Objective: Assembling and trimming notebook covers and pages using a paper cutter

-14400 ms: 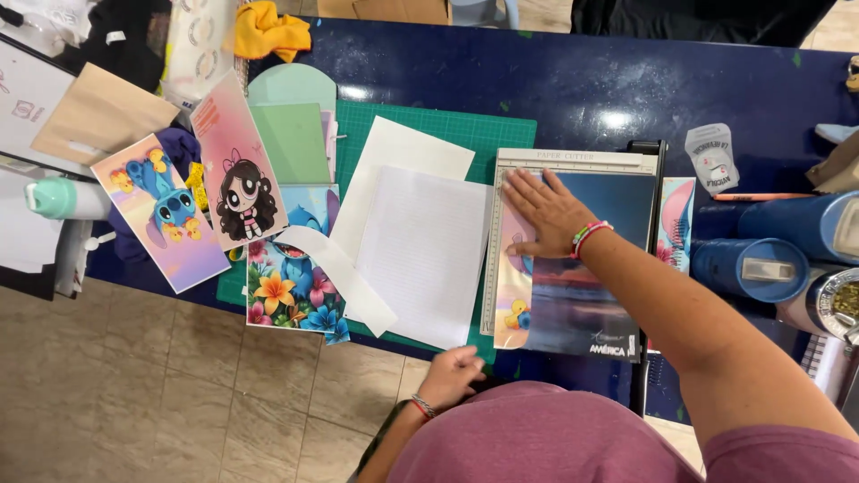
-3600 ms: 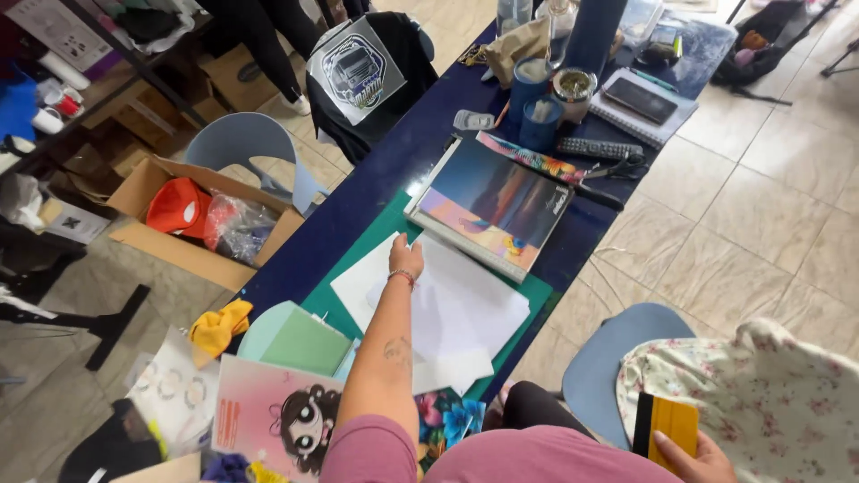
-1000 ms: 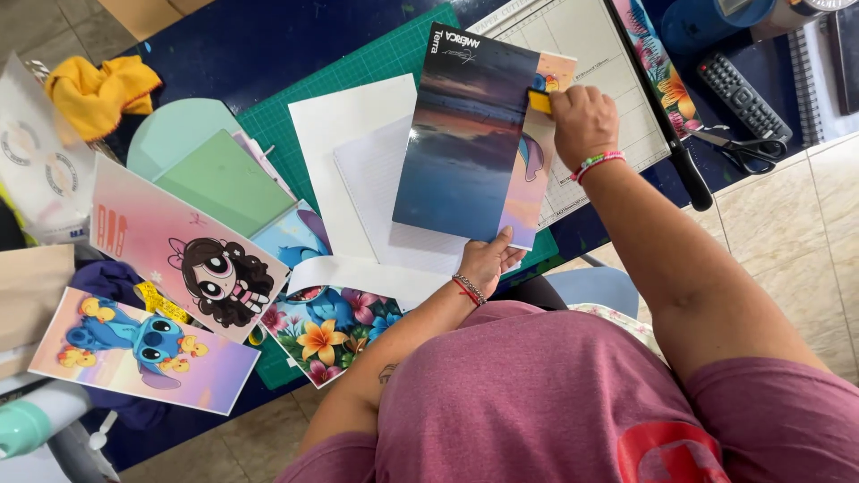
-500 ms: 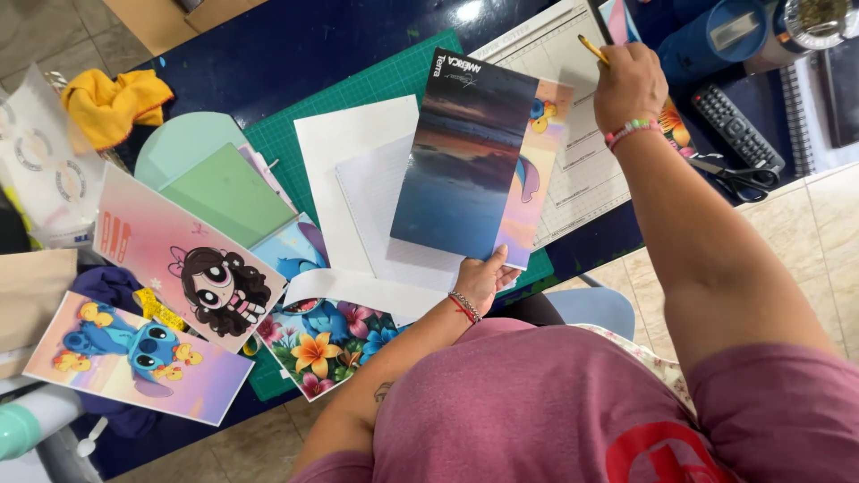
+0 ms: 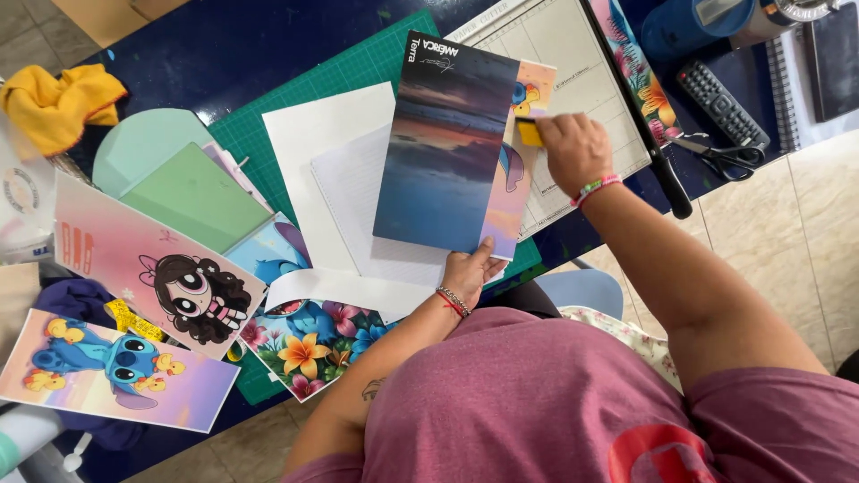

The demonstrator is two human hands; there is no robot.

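Note:
My left hand (image 5: 470, 273) grips the lower edge of a notebook with a dusk seascape cover (image 5: 447, 148), holding it over the white sheets (image 5: 327, 152) on the green cutting mat (image 5: 358, 76). A colourful cartoon print (image 5: 512, 183) sticks out from behind the cover's right side. My right hand (image 5: 573, 152) is shut on a small yellow scraper (image 5: 530, 131) and presses it against that print near its top.
A paper cutter (image 5: 573, 54) lies behind the notebook. Scissors (image 5: 725, 156), a remote control (image 5: 720, 103) and a floral strip (image 5: 640, 76) sit to the right. Cartoon prints (image 5: 152, 268), a floral print (image 5: 309, 344), green card (image 5: 192, 201) and a yellow cloth (image 5: 58, 103) fill the left.
Half a second ago my right hand was lifted off toward the far right; it has come back down onto the cartoon print with the yellow scraper. My left hand still holds the notebook.

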